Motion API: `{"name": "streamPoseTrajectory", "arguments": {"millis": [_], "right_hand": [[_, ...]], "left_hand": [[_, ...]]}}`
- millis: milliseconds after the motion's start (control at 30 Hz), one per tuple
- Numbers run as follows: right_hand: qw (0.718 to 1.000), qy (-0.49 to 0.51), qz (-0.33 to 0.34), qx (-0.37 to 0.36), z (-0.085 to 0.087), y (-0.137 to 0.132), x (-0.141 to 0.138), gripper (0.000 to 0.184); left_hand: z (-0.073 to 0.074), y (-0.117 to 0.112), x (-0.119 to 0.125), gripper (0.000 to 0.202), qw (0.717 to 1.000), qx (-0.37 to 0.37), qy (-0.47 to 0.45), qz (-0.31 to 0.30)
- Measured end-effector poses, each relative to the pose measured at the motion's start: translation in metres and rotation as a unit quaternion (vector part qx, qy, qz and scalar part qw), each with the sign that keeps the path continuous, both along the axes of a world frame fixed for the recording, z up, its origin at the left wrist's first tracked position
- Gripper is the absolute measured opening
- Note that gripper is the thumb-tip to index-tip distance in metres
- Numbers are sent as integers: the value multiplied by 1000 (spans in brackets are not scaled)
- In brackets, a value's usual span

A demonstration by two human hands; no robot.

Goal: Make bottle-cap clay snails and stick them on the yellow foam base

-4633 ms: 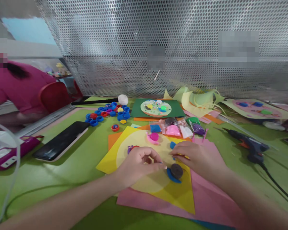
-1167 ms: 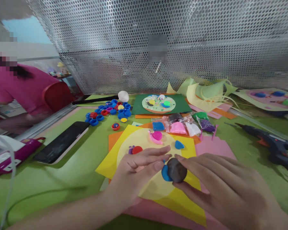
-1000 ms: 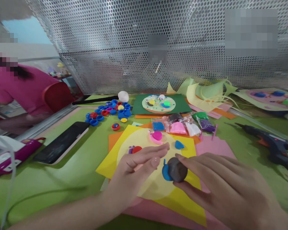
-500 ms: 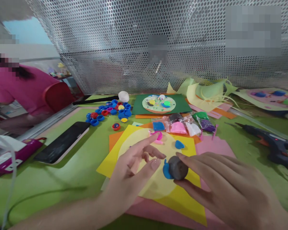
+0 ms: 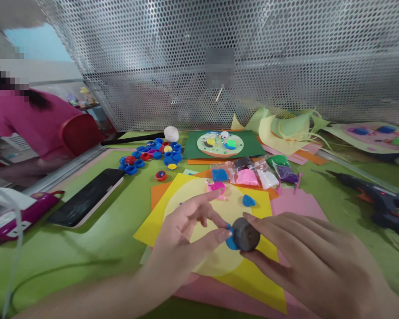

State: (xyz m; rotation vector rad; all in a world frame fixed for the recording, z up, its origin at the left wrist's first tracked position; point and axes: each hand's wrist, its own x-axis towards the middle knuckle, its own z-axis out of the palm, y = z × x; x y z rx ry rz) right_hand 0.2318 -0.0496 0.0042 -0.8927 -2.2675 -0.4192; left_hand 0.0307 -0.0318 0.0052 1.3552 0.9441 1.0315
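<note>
My right hand pinches a dark grey clay ball with a blue clay piece stuck to its left side. It holds this just above a pale yellow paper circle on a yellow sheet. My left hand is beside it, fingers loosely curled, thumb tip touching the blue piece. A pink clay snail and a small blue clay bit lie on the circle farther back.
Bags of coloured clay lie behind the sheets, with bottle caps, a black phone at left and a glue gun at right. A green card with a decorated disc lies by the perforated metal screen. A person in pink sits far left.
My left hand lifted off the circle, curled its fingers and brought its thumb against the blue piece. My right hand keeps the grey ball in much the same place.
</note>
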Motion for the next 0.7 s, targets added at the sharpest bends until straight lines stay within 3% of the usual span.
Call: {"name": "streamPoseTrajectory", "arguments": {"millis": [233,433,567,700], "right_hand": [[1000,3,-1,2,1,-2,2,15],[1000,7,-11,0,1,0,1,16],[1000,15,-8,3,3,0,0,16],[1000,21,-6,4,3,0,1,16]], "left_hand": [[1,1,-1,38,999,19,24,23],[-2,-2,-5,28,993,21,100,54],[-3,-5,-9,34,976,145,152,64],[0,-8,-12,48,932,307,185,46]]}}
